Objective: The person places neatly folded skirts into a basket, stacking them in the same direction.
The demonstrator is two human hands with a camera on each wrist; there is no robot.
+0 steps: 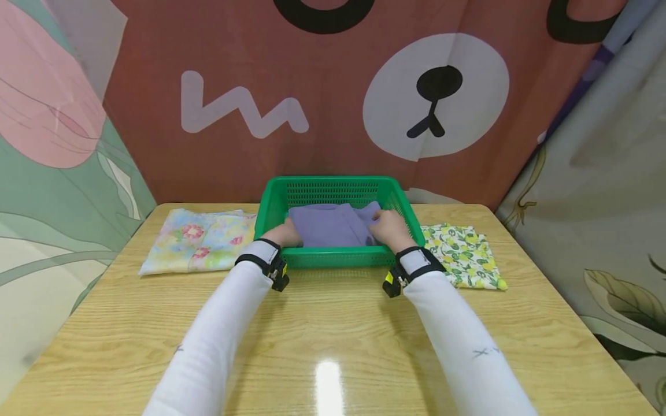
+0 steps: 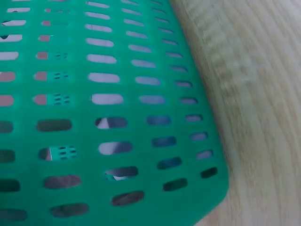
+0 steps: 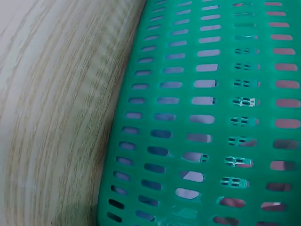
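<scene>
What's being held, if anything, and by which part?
The right hand appears to pinch the purple cloth by its right edge. Whether the left hand, at the left edge, grips it can't be told.

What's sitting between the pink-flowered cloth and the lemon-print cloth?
In the head view, a green basket holding a purple cloth, with the left hand and right hand in it.
</scene>
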